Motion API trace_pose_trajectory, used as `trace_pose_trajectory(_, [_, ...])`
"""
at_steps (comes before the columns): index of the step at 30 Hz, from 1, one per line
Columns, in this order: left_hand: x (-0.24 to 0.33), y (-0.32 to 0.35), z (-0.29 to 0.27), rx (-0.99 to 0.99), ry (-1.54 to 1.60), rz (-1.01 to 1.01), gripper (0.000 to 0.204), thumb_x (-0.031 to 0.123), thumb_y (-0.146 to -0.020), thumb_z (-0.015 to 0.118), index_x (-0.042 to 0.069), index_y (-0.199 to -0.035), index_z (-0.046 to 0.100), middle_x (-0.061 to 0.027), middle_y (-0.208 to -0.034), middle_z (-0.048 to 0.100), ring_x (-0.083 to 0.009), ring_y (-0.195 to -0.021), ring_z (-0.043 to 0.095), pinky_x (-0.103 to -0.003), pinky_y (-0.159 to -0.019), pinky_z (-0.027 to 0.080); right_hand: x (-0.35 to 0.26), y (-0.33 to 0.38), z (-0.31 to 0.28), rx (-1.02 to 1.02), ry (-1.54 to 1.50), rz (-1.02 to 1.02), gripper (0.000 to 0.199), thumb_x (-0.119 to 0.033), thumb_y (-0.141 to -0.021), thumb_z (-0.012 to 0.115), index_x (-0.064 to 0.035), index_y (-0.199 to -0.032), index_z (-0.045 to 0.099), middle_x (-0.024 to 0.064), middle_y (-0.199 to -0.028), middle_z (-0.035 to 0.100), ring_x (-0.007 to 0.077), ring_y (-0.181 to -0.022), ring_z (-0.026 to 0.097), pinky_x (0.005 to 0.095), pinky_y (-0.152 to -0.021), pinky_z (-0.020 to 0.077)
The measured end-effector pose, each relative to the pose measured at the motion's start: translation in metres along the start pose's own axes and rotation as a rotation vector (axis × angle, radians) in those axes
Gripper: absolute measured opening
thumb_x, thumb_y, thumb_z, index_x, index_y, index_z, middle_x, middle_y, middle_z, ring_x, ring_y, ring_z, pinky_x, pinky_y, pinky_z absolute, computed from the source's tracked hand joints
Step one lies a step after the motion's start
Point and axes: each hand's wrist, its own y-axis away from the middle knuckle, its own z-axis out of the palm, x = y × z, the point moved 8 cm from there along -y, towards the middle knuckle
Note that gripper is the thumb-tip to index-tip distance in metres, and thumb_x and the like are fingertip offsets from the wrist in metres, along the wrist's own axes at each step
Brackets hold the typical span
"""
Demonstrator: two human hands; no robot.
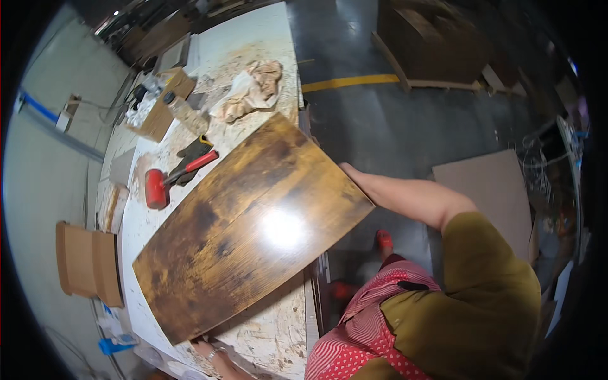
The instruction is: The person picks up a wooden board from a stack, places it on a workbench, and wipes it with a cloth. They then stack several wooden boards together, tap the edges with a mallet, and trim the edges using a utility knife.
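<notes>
A rectangular board with a brown, glossy wood-grain face (234,234) lies at a slant over the worktable, its right corner reaching past the table's edge. My left hand (202,348) grips its near left end from below, fingers mostly hidden under it. At the opposite end my right hand (352,173) holds the right edge, and the board covers most of its fingers. Just left of the board, a mallet with a red head (156,189) and a red-and-black handle rests on the table. Beside the handle is a dark work glove (194,154).
Stained white worktable (253,31) carries a crumpled cloth (250,92), a clear bottle (183,111) and a cardboard box (156,117). An open carton (88,263) stands at the left. Large brown stacked panels (430,44) and a flat sheet (484,193) are on the right.
</notes>
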Motion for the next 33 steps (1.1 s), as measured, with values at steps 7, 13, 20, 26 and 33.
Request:
trace_pose_trajectory(7, [0.035,0.059,0.005,0.115,-0.032,-0.189,0.038,0.003,-0.088,0.038,0.007,-0.123,0.051,-0.0123,-0.112,0.059,-0.0221,-0.092,0.058,-0.032,-0.06,0.048,-0.001,-0.088,-0.036,0.095,0.097,-0.057,0.035,-0.026,-0.091,0.051,0.0006,-0.113,0.056,0.0154,-0.102,0.062,0.0263,-0.093,0.059,0.0357,-0.071,0.049])
trace_pose_trajectory(13, [0.075,0.074,-0.043,-0.136,-0.709,-0.063,0.021,0.015,-0.088,0.053,0.007,-0.107,0.054,-0.0095,-0.105,0.062,-0.0178,-0.087,0.059,-0.03,-0.056,0.047,-0.023,0.019,-0.009,0.171,0.15,-0.175,0.014,-0.019,-0.091,0.049,-0.0068,-0.084,0.051,0.0086,-0.073,0.058,0.0195,-0.068,0.062,0.0342,-0.06,0.0503])
trace_pose_trajectory(20, [0.314,0.31,0.147,-0.927,-0.7,0.567,0.018,0.017,-0.091,0.054,0.0,-0.085,0.059,-0.0067,-0.082,0.061,-0.0133,-0.07,0.055,-0.027,-0.063,0.045,0.065,0.091,-0.063,0.29,-0.215,-0.115,0.013,-0.017,-0.095,0.04,-0.0057,-0.091,0.046,0.0097,-0.07,0.061,0.0181,-0.054,0.061,0.0286,-0.044,0.0503])
trace_pose_trajectory(26, [0.398,0.254,0.128,-0.074,-0.092,0.861,0.025,0.022,-0.094,0.05,0.002,-0.106,0.059,-0.0099,-0.103,0.061,-0.0187,-0.093,0.057,-0.029,-0.08,0.043,0.041,0.106,-0.044,0.248,-0.247,-0.235,0.017,-0.02,-0.097,0.039,-0.0065,-0.092,0.048,0.0066,-0.072,0.06,0.014,-0.053,0.058,0.0249,-0.046,0.0475])
trace_pose_trajectory(33, [0.13,0.016,-0.089,0.387,0.331,-0.108,0.05,0.046,-0.09,0.041,0.009,-0.12,0.057,-0.0082,-0.118,0.059,-0.0245,-0.1,0.059,-0.042,-0.091,0.043,0.032,0.092,-0.022,0.325,-0.15,-0.259,0.017,-0.023,-0.096,0.046,-0.0086,-0.089,0.053,0.0007,-0.077,0.055,0.01,-0.068,0.057,0.0283,-0.054,0.052])
